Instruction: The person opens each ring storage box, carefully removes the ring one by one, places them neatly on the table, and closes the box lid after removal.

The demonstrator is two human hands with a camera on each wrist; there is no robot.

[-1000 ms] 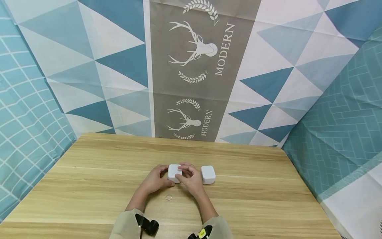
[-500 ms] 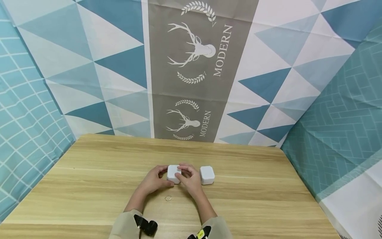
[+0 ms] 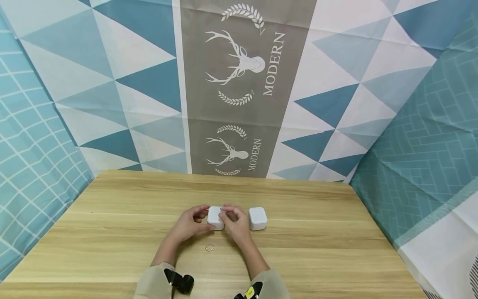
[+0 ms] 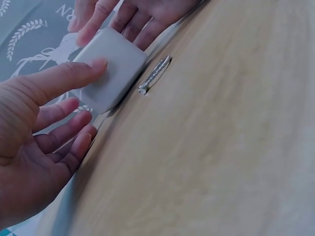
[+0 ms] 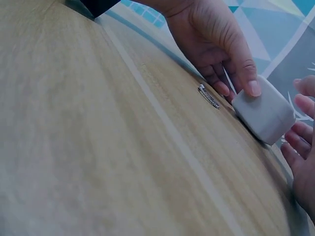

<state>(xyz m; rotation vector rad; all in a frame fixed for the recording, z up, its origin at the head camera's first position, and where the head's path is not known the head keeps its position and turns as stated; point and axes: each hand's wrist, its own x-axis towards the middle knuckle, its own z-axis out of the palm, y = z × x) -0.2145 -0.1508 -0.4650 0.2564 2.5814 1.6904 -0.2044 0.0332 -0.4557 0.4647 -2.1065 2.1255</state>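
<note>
A small white box (image 3: 214, 215) with rounded corners stands on the wooden table between both hands. My left hand (image 3: 190, 224) grips its left side; in the left wrist view the thumb lies across the box's near face (image 4: 118, 61), while the other fingers curl behind. From the right, my right hand (image 3: 237, 225) has its thumb and fingertips at the box's right edge and top, partly covering it. The box looks closed. Nearer me lies a thin metal ring (image 4: 154, 76), seen with a twisted band in the wrist views.
A second white box (image 3: 257, 218) of like shape stands just right of my right hand. The wooden table (image 3: 310, 232) ends at patterned cloth hangings (image 3: 231, 95) behind and on both sides.
The head view drifts slightly, so everything appears a little further left. Both hands stay at the box with almost no movement, and the ring lies in the same place.
</note>
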